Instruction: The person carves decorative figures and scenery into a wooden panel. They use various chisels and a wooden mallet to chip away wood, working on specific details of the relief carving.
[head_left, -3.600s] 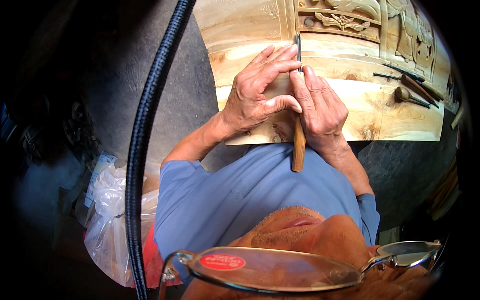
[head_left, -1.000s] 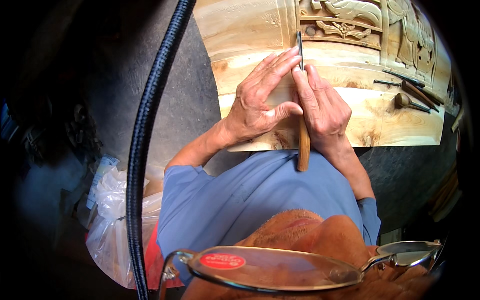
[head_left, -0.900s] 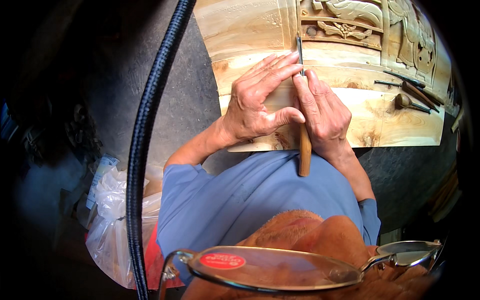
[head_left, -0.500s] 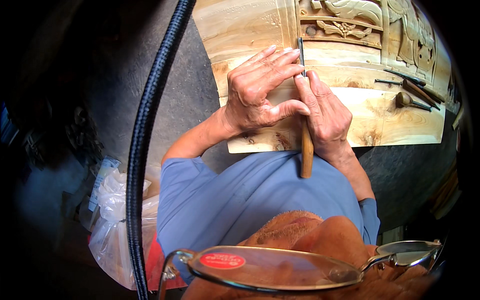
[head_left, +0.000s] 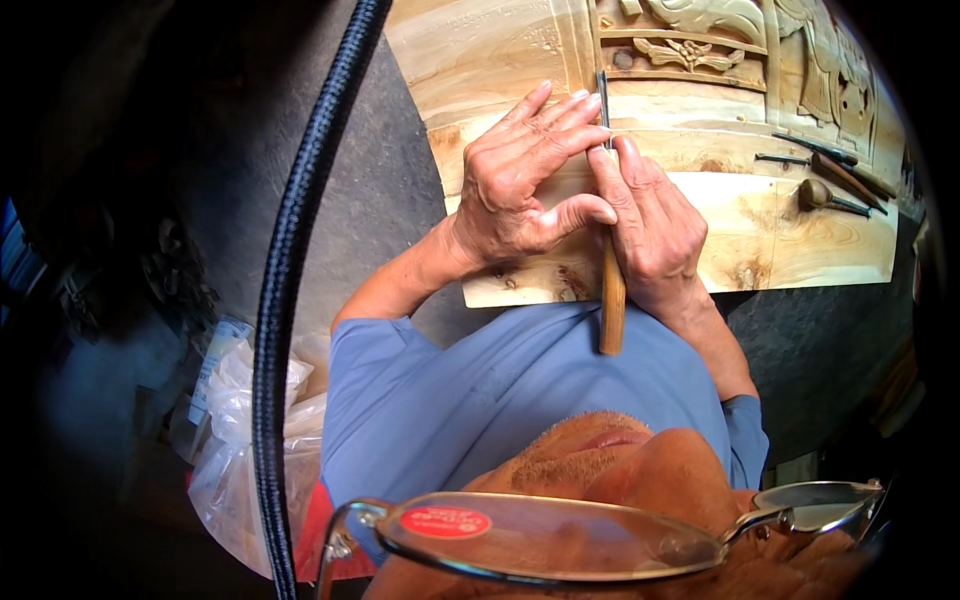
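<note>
A carving chisel (head_left: 613,290) with a wooden handle and thin metal blade points away from me over the pale wooden panel (head_left: 480,95). My right hand (head_left: 652,225) is closed around its handle, the fingers stretched along it toward the blade. My left hand (head_left: 520,180) lies with its fingers extended and apart, the fingertips against the blade's side and the thumb reaching to the handle. The blade tip rests near a straight edge beside the carved relief (head_left: 690,55), which has a flower-like ornament and framed borders.
Several carving tools (head_left: 840,170) lie on the panel at the right, one with a rounded wooden handle (head_left: 815,194). A black braided cable (head_left: 290,250) crosses the left of the view. A clear plastic bag (head_left: 235,400) stands at lower left on the grey floor (head_left: 345,180).
The view has shifted slightly, so the panel and tools sit a little further right. The chisel tip has moved slightly away from me; both hands keep their hold.
</note>
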